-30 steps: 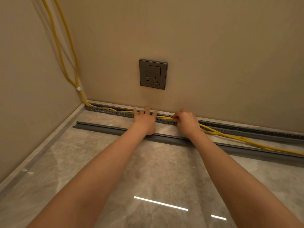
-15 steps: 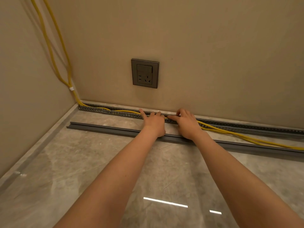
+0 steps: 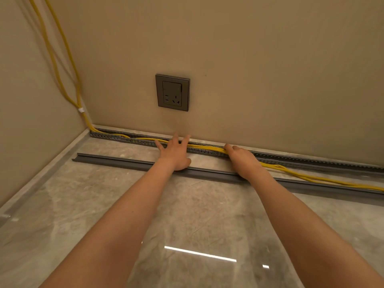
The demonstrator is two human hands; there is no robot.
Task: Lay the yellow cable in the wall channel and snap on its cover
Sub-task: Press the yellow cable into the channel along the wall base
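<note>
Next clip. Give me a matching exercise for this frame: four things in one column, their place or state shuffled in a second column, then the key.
Things:
1. cover
2. wall socket
3. left hand
4. right hand

Places or states:
A. on the wall, above the channel
B. fingers spread straight over the channel
C. lying loose on the floor, in front of the channel
D. fingers curled on the yellow cable

Pairs: 1-C, 2-A, 3-B, 4-D.
</note>
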